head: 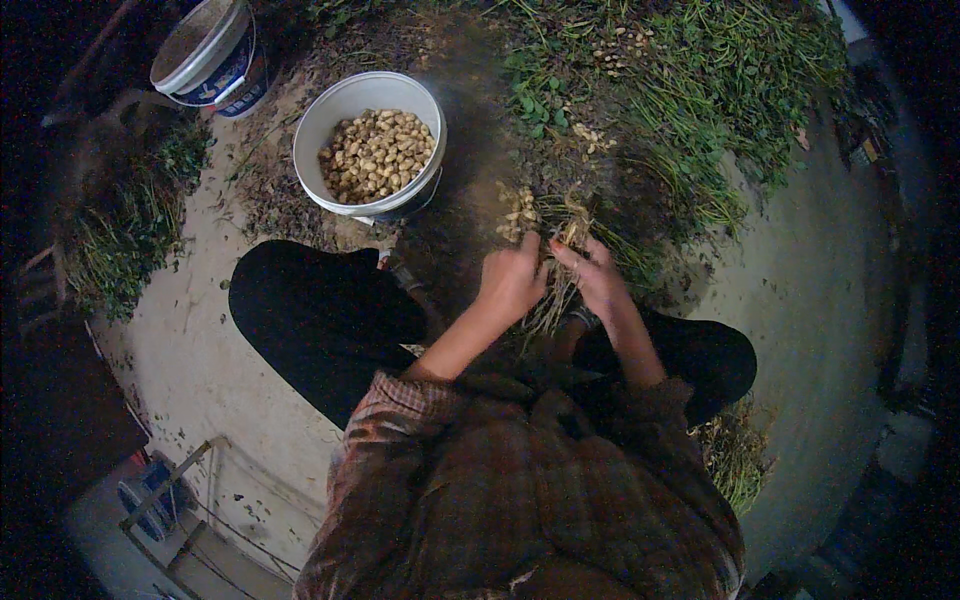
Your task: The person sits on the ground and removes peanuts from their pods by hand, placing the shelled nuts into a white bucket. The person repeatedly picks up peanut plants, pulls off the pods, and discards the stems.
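Observation:
A small bunch of pulled peanut plants (556, 296) is between my hands, its pale stems trailing down toward my lap. My right hand (594, 276) grips it from the right, near the tangled roots. On the left side, my left hand (511, 276) is curled closed against the bunch; its fingertips are partly hidden. Just beyond the left knuckles shows a cluster of peanut pods (517, 214). Ahead and to the left stands a white plastic bucket (304, 161), partly filled with loose peanuts (379, 154).
A heap of green peanut plants (697, 97) spreads ahead and right, with more pods (592, 139) at its near edge. Another bucket (236, 82) stands far left. Plant piles (142, 217) lie left and behind my right knee (739, 450). A metal frame (176, 480) is lower left.

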Demonstrator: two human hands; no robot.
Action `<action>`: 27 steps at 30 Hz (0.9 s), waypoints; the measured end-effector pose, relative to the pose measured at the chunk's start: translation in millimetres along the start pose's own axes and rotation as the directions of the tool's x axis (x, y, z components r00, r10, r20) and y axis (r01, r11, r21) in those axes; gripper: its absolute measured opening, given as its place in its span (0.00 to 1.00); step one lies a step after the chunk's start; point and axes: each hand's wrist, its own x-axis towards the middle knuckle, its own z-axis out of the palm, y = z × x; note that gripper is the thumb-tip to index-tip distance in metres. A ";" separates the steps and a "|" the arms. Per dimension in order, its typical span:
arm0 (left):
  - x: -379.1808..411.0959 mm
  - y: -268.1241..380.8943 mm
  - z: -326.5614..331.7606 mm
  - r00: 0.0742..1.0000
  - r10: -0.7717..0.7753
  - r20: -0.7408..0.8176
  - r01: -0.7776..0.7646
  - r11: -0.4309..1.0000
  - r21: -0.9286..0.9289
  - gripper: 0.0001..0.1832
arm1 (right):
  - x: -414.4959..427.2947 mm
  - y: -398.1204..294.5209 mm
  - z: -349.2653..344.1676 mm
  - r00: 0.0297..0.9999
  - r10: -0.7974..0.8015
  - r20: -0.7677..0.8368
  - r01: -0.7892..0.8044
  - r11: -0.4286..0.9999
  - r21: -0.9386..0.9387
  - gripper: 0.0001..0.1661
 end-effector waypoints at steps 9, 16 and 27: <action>4.6 -5.2 5.0 0.999 0.046 -0.010 -0.045 0.883 -0.467 0.10 | 21.4 35.7 -5.0 0.949 -0.314 -0.028 0.274 0.866 -0.419 0.16; 14.0 -9.7 -26.3 0.819 -0.083 0.568 0.573 0.068 -0.817 0.09 | 17.3 9.2 -24.4 0.997 -0.060 0.052 0.062 0.997 -0.041 0.23; 10.8 -10.5 5.3 0.928 -0.267 0.258 0.365 0.530 -0.766 0.15 | 7.0 21.6 13.3 0.950 -0.286 0.128 0.265 0.514 -0.816 0.30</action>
